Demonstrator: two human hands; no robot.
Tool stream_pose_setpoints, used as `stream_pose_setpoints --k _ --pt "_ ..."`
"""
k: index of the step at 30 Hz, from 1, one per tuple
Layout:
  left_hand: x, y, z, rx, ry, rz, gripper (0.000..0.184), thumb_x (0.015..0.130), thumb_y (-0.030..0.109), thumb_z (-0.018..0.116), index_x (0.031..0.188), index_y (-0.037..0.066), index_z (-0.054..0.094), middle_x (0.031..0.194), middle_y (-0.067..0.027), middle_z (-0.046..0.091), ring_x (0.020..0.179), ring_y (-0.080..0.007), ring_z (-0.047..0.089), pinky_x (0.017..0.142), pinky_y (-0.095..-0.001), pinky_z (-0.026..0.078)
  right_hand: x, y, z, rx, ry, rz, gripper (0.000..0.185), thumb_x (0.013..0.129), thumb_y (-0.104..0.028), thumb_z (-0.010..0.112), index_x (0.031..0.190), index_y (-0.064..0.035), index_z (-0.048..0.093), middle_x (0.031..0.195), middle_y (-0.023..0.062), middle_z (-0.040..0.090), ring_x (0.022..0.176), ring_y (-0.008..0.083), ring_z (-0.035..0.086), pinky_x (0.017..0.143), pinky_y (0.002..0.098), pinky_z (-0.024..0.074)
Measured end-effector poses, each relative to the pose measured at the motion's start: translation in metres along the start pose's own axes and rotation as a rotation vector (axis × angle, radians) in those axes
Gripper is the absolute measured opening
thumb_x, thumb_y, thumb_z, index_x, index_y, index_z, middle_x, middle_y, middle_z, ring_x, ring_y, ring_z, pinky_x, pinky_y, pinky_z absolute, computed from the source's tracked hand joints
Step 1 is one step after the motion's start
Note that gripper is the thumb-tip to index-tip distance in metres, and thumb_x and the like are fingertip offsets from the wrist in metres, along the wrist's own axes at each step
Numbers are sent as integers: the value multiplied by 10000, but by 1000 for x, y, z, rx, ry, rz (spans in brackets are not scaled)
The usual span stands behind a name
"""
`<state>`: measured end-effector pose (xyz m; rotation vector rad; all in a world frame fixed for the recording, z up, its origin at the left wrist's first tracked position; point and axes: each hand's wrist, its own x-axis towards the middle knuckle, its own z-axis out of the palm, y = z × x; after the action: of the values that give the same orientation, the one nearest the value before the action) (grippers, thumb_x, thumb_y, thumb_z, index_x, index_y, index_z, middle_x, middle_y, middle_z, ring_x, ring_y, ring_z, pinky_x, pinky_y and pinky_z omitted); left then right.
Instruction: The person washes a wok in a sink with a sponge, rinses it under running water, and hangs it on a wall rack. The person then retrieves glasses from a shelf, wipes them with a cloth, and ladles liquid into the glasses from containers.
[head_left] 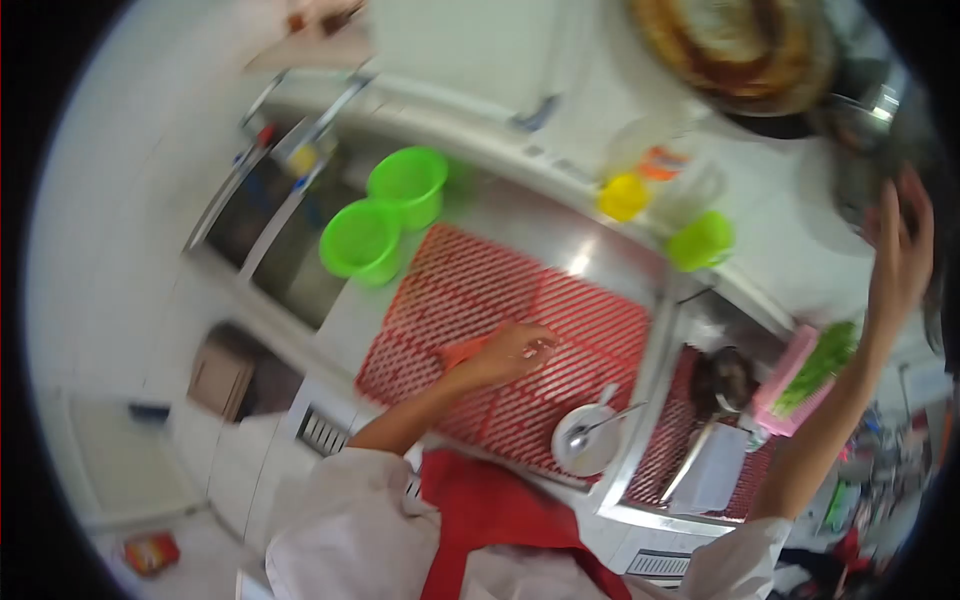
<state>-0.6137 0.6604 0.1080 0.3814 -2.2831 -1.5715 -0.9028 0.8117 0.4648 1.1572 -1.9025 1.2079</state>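
Note:
Over the red slatted mat (580,310), my left hand (510,353) is closed with its fingers curled in. Something small and pale may be at the fingertips, but blur hides what it is. An orange piece (465,352), too blurred to name, lies just beside that hand on the mat. My right hand (903,225) is stretched far out to the right, fingers apart, close to a dark metal pot (855,160); whether it touches the pot I cannot tell. A white bowl (580,458) with spoons (592,430) in it rests on the mat's near right corner.
Two green basins (408,185) stand left of the mat, beside a sink (320,270). To the right, a sunken bay holds a long-handled ladle (690,460), a white board (710,470) and a pink basket (785,385) of greens. Yellow (623,197) and green (700,240) cups stand behind.

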Motion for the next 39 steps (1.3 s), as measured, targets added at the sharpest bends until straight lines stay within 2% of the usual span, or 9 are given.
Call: stream_pose_setpoints --k 4,7,10,14,17,20,23,33,39 --pt "-135 -81 -79 445 374 -258 149 785 115 611 905 26 612 884 -158 626 842 -342 594 742 -432 471 -180 -46 68 -45 -618 393 290 859 -152 593 1099 7 563 1018 115 619 690 152 601 613 269 493" --pt "-165 -95 -103 632 491 -302 153 776 134 635 899 49 602 874 -127 604 842 -330 571 727 -437 455 -298 -70 138 287 -1368 390 388 838 -155 622 1197 -34 538 1152 179 585 1009 293 587 869 384 473" --pt "-168 -117 -115 706 431 -302 246 769 183 664 982 75 604 944 -93 570 906 -311 527 755 -406 440 -407 -107 217 3 -964 -138 426 806 -139 614 1218 -60 539 1211 171 543 1207 321 449 1064 516 262" --pt "-160 -118 -105 670 277 -294 444 776 363 657 1104 75 579 1174 -136 506 1118 -339 441 922 -504 352 -442 -92 272 -234 -831 -450 368 797 -132 587 1158 -66 561 1104 152 576 1132 307 512 1056 547 257" --pt "-174 -117 -85 892 265 -478 863 715 646 590 1386 150 370 1497 -186 156 1356 -465 111 978 -739 33 -446 -117 241 -140 -962 -203 234 806 -134 594 1010 -26 562 958 118 587 891 274 602 923 483 394" --pt "-182 -112 -38 923 173 -211 873 711 652 588 1409 185 348 1509 -187 117 1362 -478 54 979 -736 26 -452 -140 183 175 -681 296 257 818 -129 637 1019 4 548 905 135 573 815 265 617 691 421 492" --pt "-158 -106 2 875 -31 -164 875 716 659 581 1426 212 329 1518 -183 92 1362 -492 -10 984 -724 -20 -452 -162 108 325 -781 814 314 816 -120 676 1053 27 532 882 148 564 741 241 622 520 357 500" --pt "-141 -101 4 1021 -77 6 843 700 630 618 1405 245 364 1515 -137 147 1367 -467 20 1017 -692 -38 -524 -117 -67 211 -309 1158 310 767 -107 726 1012 29 594 860 131 606 727 196 632 586 280 527" --pt "-148 -85 16 1041 -145 -21 725 728 581 623 1350 260 435 1472 -112 235 1368 -408 90 1058 -637 1 -471 -27 -69 40 -344 901 300 794 -198 668 1004 13 624 660 154 628 564 191 626 479 342 457"
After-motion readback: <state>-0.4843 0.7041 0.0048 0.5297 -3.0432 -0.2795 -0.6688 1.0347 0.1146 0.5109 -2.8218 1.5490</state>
